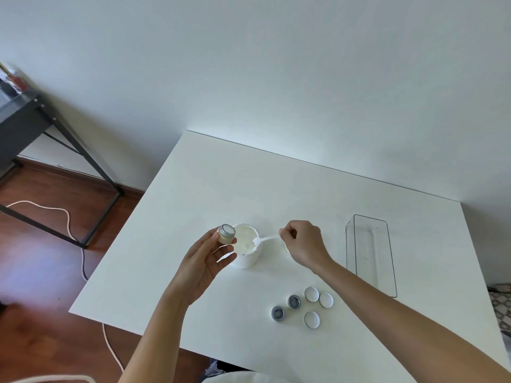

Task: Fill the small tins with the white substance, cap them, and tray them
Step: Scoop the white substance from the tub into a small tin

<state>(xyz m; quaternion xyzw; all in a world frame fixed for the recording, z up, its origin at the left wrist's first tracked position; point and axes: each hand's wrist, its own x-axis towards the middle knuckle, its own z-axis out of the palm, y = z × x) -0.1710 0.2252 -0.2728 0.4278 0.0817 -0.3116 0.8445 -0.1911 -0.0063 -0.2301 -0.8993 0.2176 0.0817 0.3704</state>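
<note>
your left hand (203, 261) holds one small tin (226, 234) up off the white table (210, 189), pinched between thumb and fingertips, with its open mouth tilted toward you. the inside of that tin looks pale, though how full it is you cannot tell from here. it hangs just beside the left rim of the white tub (247, 246), which stands on the table and holds the white substance (244, 239).

your right hand (302, 243) has its fingers curled round the handle of a small white spoon (262, 240). the spoon's bowl sits over the right edge of the tub, carrying a lump of the white stuff, and appears to touch the rim there.

nearer to you on the table, two more open tins (278, 313) (294, 301) stand close together with dark insides. just to their right lie three white caps (312, 294) (326, 300) (312, 319), two of them touching and the third a little nearer to you, all apart from the tins.

the clear tray (372, 250) lies along the right side of the table, well apart from both hands, with no tins in it.

off the table to the left there is wooden floor (41, 272), a pale cable (74, 239) trailing across it, and a dark metal frame (63, 150) standing against the wall.
</note>
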